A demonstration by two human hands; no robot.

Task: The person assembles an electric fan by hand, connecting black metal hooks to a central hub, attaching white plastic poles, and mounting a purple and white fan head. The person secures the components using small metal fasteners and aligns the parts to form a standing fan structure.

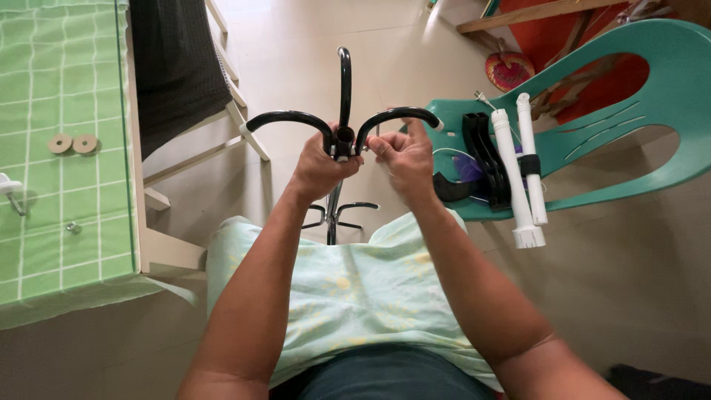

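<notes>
The left hand (pixel 320 169) is closed around the top of a black metal pole (pixel 334 211), gripping it just under the hub (pixel 344 141) where three curved black hooks (pixel 292 120) branch out, one bending left, one bending right and one rising straight ahead. The right hand (pixel 404 157) is beside it, its fingers (pixel 383 146) pinched together against the base of the right-hand hook, close to the hub; whether they hold some small part cannot be told. The pole runs down between the person's knees to a second set of short curved arms (pixel 355 209) near the floor (pixel 415 67). A pale green patterned cloth (pixel 348 296) covers the person's lap. To the right stands a teal plastic chair (pixel 652 89), and on its seat lie two white tubes (pixel 518 170) side by side, touching a bundle of black curved pieces (pixel 485 159). To the left is a table with a green checked cover (pixel 59 207); two flat round washers (pixel 72 144) lie on it next to each other, with a small white fitting (pixel 10 187) near its left edge. A white folding frame with dark fabric (pixel 178 67) stands between the table and the pole.
</notes>
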